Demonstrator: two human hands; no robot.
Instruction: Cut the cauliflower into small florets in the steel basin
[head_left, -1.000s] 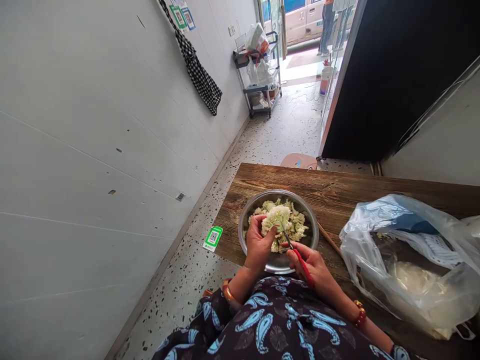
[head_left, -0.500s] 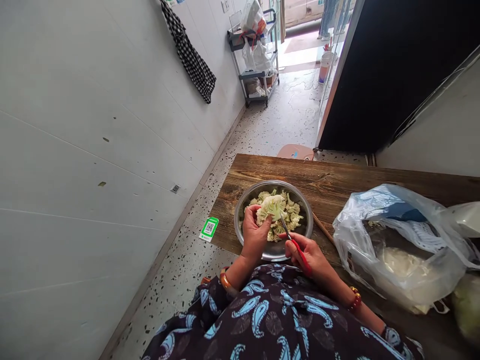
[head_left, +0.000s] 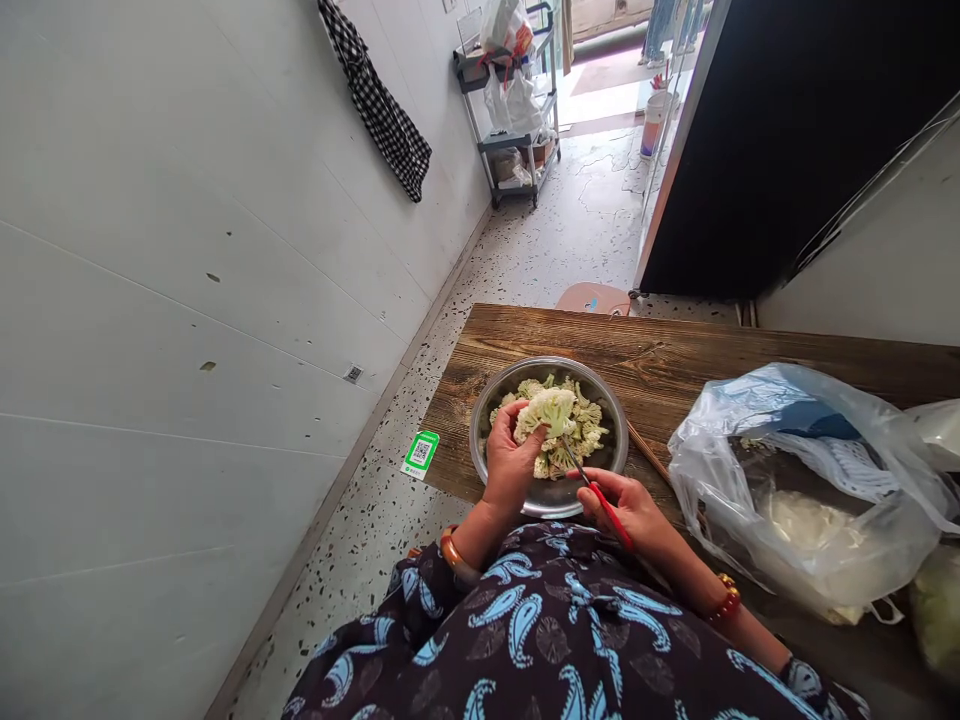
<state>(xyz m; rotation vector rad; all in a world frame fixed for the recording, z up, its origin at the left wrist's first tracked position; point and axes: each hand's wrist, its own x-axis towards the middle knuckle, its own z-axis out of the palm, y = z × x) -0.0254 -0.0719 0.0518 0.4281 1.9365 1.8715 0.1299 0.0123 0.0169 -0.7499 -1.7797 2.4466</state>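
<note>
My left hand (head_left: 512,458) is closed around a pale piece of cauliflower (head_left: 553,408), held over a round metal bowl (head_left: 480,410). In my right hand (head_left: 628,510) is a pair of scissors (head_left: 611,515) with red handles. Its dark blades point up and left, with the tips close to the cauliflower's stem; whether they touch it I cannot tell. Cut cauliflower florets (head_left: 589,420) lie in the bowl below, partly hidden by the left hand and the held piece.
The bowl stands on a dark wooden table (head_left: 540,330). To its right are a wooden stick (head_left: 649,452) and a large clear plastic bag (head_left: 720,480). A green QR card (head_left: 421,454) sits at the table's left edge. Beyond stands a wheeled cart (head_left: 510,145).
My right hand and the scissors have shifted slightly right and down, away from the cauliflower. The left hand still holds the piece, turned a little.
</note>
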